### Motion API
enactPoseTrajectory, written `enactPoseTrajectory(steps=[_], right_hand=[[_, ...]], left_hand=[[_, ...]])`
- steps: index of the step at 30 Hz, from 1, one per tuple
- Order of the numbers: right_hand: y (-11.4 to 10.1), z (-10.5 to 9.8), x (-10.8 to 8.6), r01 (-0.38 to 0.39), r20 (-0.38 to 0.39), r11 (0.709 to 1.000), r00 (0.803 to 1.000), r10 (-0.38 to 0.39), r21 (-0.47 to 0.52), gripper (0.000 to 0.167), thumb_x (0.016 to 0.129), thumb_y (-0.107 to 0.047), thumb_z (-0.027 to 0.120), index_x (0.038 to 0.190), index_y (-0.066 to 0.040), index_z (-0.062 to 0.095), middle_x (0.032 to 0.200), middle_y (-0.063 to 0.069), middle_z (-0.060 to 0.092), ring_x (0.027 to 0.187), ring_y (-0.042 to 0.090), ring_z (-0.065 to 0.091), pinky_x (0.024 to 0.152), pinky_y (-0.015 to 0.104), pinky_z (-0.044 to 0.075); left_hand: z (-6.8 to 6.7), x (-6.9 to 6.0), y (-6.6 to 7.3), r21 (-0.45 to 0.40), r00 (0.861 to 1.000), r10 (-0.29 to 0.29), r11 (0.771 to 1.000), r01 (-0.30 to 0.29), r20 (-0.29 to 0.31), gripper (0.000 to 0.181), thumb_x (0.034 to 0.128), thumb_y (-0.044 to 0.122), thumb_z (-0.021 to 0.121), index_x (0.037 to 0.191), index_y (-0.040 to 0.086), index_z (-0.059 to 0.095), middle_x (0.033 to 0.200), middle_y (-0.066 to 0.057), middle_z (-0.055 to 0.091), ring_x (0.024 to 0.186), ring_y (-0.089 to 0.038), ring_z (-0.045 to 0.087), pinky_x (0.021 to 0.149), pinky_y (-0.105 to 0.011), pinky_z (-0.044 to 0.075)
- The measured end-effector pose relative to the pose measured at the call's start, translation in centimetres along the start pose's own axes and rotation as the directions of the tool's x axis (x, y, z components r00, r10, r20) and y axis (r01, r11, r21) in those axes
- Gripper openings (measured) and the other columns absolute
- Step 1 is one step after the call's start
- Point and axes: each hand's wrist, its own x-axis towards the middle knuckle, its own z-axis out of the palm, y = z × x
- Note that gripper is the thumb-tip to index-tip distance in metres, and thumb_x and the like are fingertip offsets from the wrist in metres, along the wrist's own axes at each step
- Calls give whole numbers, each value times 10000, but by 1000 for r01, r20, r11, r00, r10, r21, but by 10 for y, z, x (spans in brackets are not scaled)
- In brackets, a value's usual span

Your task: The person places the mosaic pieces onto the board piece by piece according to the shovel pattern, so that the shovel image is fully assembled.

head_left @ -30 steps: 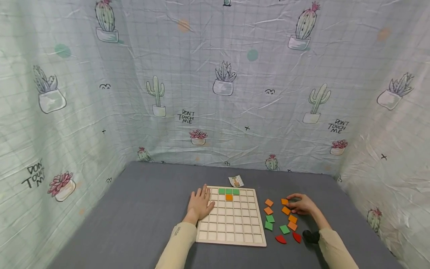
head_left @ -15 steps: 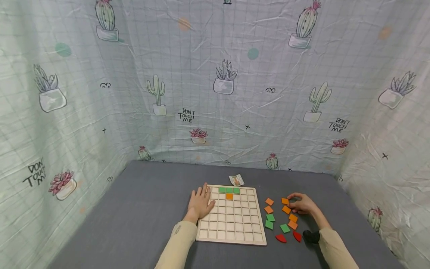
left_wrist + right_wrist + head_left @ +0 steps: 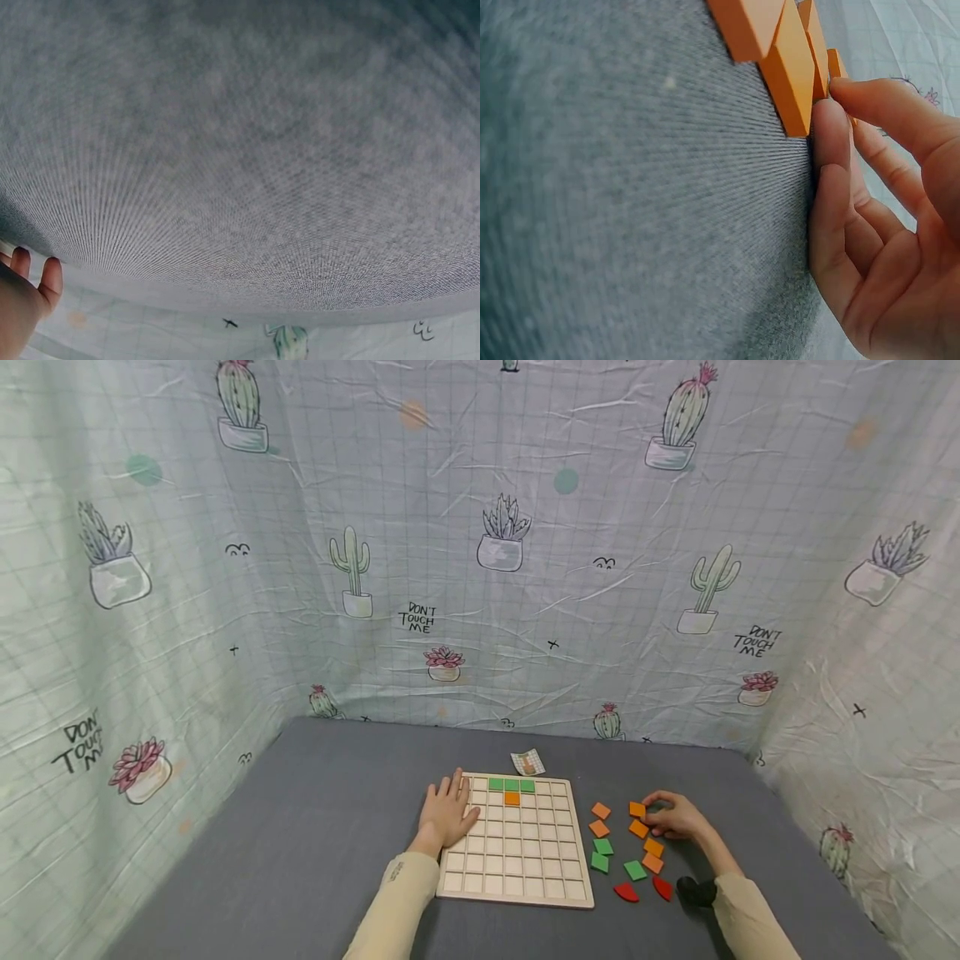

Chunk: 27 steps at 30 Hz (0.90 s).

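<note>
My left hand (image 3: 444, 817) rests with spread fingers over the left edge of a square wooden grid board (image 3: 513, 864). Three green square tiles (image 3: 512, 785) sit in the board's far row, with an orange tile (image 3: 512, 798) in the row below the middle one. At the right, my right hand (image 3: 673, 817) holds the corner of an orange square tile (image 3: 637, 809) between finger and thumb; the tile lies on the table. In the right wrist view, bent fingers (image 3: 885, 112) partly hide that tile, and more orange tiles (image 3: 789, 79) stand in a line beside them.
Several orange tiles (image 3: 653, 847), green tiles (image 3: 634, 870) and two red quarter-round pieces (image 3: 626, 892) lie right of the board. A small picture card (image 3: 527, 762) lies beyond its far edge. A cactus-print curtain (image 3: 555, 610) surrounds the grey table (image 3: 300, 860).
Both hands and the pieces stay in the same places; only the head view shifts very slightly.
</note>
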Motion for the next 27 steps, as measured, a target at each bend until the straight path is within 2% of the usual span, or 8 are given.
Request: enactPoseTrajectory(steps=[6, 11, 14, 15, 18, 21, 22, 27], right_hand=[[0, -3, -4, 27, 7, 999, 1000, -27, 20, 372, 818, -119, 613, 1129, 40, 483, 720, -14, 666, 609, 106, 603, 546, 272, 455], [2, -5, -6, 21, 14, 999, 1000, -22, 25, 380, 831, -123, 595, 1146, 49, 470, 806, 17, 684, 638, 107, 609, 569, 279, 464], [2, -6, -7, 9, 22, 999, 1000, -9, 34, 391, 835, -130, 592, 1157, 51, 463, 804, 0, 679, 642, 100, 609, 571, 272, 465], [1, -5, -7, 4, 22, 999, 1000, -5, 43, 395, 833, -132, 596, 1158, 48, 463, 797, -8, 677, 643, 99, 610, 571, 270, 465], [2, -6, -7, 9, 32, 998, 999, -11, 55, 424, 829, -147, 606, 1169, 53, 453, 780, -31, 670, 652, 95, 617, 575, 269, 468], [3, -6, -6, -7, 21, 997, 1000, 5, 78, 448, 807, -170, 635, 1168, 37, 466, 755, -51, 664, 654, 91, 624, 585, 270, 473], [3, -6, -6, -8, 21, 997, 1000, 7, 79, 457, 805, -178, 638, 1170, 37, 464, 752, -56, 664, 658, 88, 625, 590, 270, 475], [5, -6, -6, -32, 5, 995, 999, 31, 94, 469, 799, -200, 647, 1174, 20, 471, 730, -59, 658, 665, 82, 625, 609, 269, 478]], left_hand=[[-2, 0, -1, 8, 1000, 2, 1000, -2, -12, 624, 945, 495, 174, 1412, 92, 259, 1477, -119, 220, 1260, -255, 338, 894, -440, 300], [-12, -1, 1, -24, 997, -12, 1000, 14, 71, 616, 934, 489, 268, 1396, 84, 302, 1467, -112, 252, 1277, -267, 337, 926, -454, 301], [-5, 1, 0, -29, 998, -11, 1000, 13, 56, 633, 937, 507, 218, 1406, 87, 273, 1478, -111, 223, 1281, -269, 329, 926, -461, 294], [8, 4, -3, -16, 1000, 3, 1000, -3, 15, 656, 935, 525, 149, 1423, 93, 223, 1491, -119, 177, 1295, -268, 305, 927, -464, 284], [13, 5, -3, -8, 1000, 3, 1000, -3, -4, 667, 931, 537, 117, 1427, 101, 211, 1495, -115, 164, 1289, -262, 307, 914, -465, 284], [8, 3, -3, -17, 1000, 2, 1000, -1, 7, 651, 936, 521, 162, 1421, 92, 232, 1488, -120, 187, 1291, -267, 308, 918, -466, 287], [-5, 0, 0, -31, 999, -11, 999, 13, 41, 626, 937, 500, 232, 1402, 83, 284, 1473, -114, 236, 1275, -268, 334, 917, -464, 298], [-12, -2, 1, -27, 999, -9, 1000, 10, 37, 605, 931, 477, 293, 1381, 74, 327, 1449, -126, 286, 1260, -280, 349, 915, -451, 308]])
